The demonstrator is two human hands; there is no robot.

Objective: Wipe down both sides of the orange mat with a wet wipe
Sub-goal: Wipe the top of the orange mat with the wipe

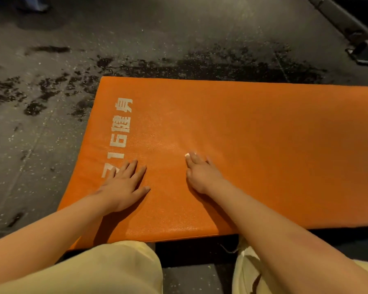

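The orange mat lies flat on the dark floor, with pale printed characters along its left end. My left hand rests flat on the mat near that print, fingers straight and spread. My right hand presses down on the mat's middle front, fingers extended. A small white bit of the wet wipe shows under its fingertips; the rest is hidden beneath the hand.
The speckled dark floor has wet-looking black patches beyond the mat's far edge. A black metal equipment frame stands at the top right. My knees in pale yellow trousers are at the mat's near edge.
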